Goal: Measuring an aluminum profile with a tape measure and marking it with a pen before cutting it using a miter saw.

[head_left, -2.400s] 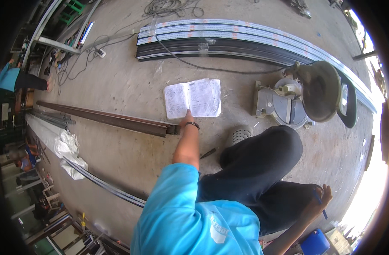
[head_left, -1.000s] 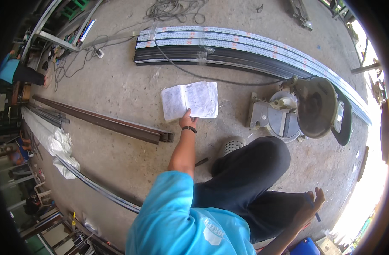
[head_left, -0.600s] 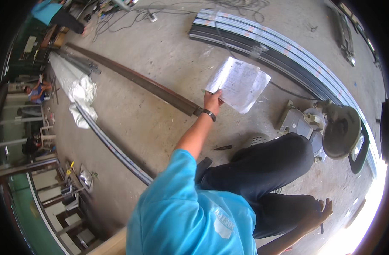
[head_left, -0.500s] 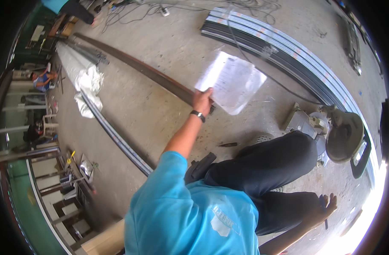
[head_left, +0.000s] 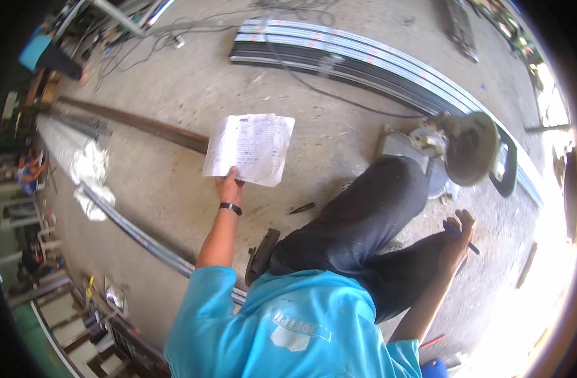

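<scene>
My left hand is closed on the lower edge of a creased open notebook of written, loose-looking pages, held out above the concrete floor. My right hand, near my right knee at the right, has curled fingers round a dark blue pen. A miter saw with a round guard sits on the floor beyond my bent right leg. A small dark tool, too small to name, lies by my thigh, and a dark pouch shows at my hip.
Bundled metal profiles lie across the far floor, with cables nearby. Steel bars, white plastic wrapping and long tubing stretch along the left. Two other people are at the left edge.
The notebook, earlier lying on the floor under my left hand, is now lifted and has moved leftward with it. My right hand has risen with the pen. The view has turned.
</scene>
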{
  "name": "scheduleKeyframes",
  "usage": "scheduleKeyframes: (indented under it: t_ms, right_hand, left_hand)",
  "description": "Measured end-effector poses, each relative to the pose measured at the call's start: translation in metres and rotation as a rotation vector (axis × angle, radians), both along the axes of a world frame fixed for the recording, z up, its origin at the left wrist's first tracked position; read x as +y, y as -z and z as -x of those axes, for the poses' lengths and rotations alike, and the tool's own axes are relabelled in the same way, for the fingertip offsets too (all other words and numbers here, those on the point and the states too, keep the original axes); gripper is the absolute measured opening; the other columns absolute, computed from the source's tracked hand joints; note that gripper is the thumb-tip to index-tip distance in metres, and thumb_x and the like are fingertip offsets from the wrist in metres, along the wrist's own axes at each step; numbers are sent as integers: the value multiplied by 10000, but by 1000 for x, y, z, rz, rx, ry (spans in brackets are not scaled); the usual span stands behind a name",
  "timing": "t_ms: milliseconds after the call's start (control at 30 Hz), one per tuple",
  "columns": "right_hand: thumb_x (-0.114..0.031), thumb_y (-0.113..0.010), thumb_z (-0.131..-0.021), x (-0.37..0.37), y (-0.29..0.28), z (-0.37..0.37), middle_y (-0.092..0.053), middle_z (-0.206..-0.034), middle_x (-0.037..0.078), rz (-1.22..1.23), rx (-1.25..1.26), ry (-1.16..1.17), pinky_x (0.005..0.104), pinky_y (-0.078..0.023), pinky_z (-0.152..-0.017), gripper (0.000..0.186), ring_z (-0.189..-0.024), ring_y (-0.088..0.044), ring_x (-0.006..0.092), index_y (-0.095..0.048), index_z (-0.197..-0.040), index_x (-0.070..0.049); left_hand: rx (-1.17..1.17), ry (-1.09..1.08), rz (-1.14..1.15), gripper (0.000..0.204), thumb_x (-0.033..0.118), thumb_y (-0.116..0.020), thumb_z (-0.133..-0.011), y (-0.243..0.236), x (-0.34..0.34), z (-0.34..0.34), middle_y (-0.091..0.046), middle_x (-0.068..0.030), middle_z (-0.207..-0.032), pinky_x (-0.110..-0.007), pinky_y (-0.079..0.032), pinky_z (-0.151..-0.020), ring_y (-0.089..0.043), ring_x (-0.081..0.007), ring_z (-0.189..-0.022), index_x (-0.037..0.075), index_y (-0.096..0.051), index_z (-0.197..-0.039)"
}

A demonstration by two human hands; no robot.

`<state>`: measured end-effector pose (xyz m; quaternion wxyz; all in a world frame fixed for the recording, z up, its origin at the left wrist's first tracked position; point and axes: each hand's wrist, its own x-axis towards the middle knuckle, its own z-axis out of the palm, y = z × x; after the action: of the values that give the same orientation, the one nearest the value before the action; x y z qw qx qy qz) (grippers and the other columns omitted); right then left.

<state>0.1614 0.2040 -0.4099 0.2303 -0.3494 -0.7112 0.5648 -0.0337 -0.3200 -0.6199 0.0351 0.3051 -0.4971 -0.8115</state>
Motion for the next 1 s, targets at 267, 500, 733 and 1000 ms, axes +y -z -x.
scheduleKeyframes:
  t_ms: [267,500,733,1000]
  right_hand:
    - [-442,-407,-1060,-2,-19,-26,-594,-1180,113,69,19,178,285,-491,-785,486,-945,-598,162,-527,-1287,-29]
    - [-426,-347,-1070,10,-25,-20,-551,-1262,128,-133,-139,100,337,-490,-926,504,-1044,-585,225,-505,-1345,-35]
    - [-532,-344,-1044,20,-7,152,-484,-1377,133,203,12,-318,417,-436,-1032,628,-1239,-502,247,-429,-1446,-57]
    - [-692,-513,-914,-8,23,202,-482,-1416,188,23,-309,-679,408,-432,-1024,906,-1278,-499,304,-355,-1471,4]
  left_hand:
    - [-70,208,-6,389,8,-603,-925,53,141,60,-599,-91,-1186,-392,-576,-756,-628,-224,-1006,74,-466,-1284]
    - [-434,858,242,255,216,-683,-931,46,199,16,-634,-42,-940,-297,-501,-627,-593,-135,-782,62,-572,-1100]
    - [1033,1000,626,352,240,-636,-973,-120,336,75,-697,-75,-1008,-259,-511,-761,-657,-148,-898,79,-573,-1279]
    - [645,1198,425,292,209,-633,-954,-69,324,104,-675,-149,-909,-374,-507,-717,-649,-242,-806,53,-549,-1186]
